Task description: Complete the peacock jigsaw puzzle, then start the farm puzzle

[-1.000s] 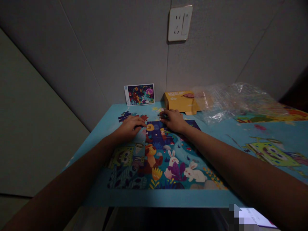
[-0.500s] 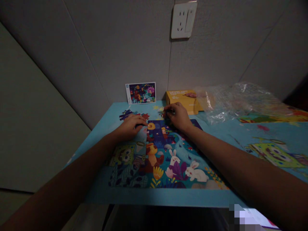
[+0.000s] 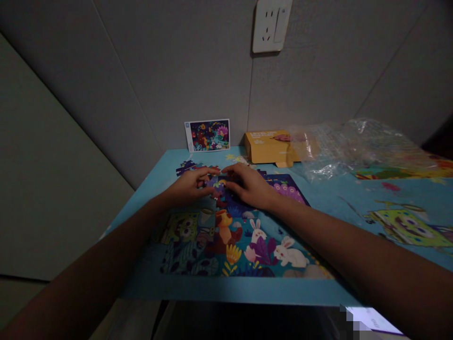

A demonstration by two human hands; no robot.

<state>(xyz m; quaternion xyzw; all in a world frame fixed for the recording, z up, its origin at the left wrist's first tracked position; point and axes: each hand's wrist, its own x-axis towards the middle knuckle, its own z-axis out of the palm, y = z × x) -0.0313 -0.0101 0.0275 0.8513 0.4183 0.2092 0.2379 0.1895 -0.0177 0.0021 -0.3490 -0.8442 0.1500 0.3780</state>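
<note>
A partly assembled jigsaw puzzle (image 3: 240, 245), with a bear, rabbits and flowers, lies flat on the blue table. At its upper left edge, my left hand (image 3: 189, 186) has its thumb and fingers curled on a small purple puzzle piece (image 3: 215, 184). From the other side my right hand (image 3: 249, 186) meets it, fingers bent around the same piece and palm over the puzzle's top part. Fingertips of both hands nearly touch. Loose puzzle pieces (image 3: 186, 166) lie just beyond my left hand, partly hidden by it.
A picture card (image 3: 210, 136) leans against the wall. Right of it stand a yellow box (image 3: 267, 148) and a crumpled clear plastic bag (image 3: 354, 146). The table (image 3: 170, 288) has a printed cartoon surface, and its front edge is close to me. A wall socket (image 3: 272, 26) is above.
My right hand has come left and nearer from the puzzle's top edge to meet my left hand. A purple piece now shows between them. The left hand has barely shifted.
</note>
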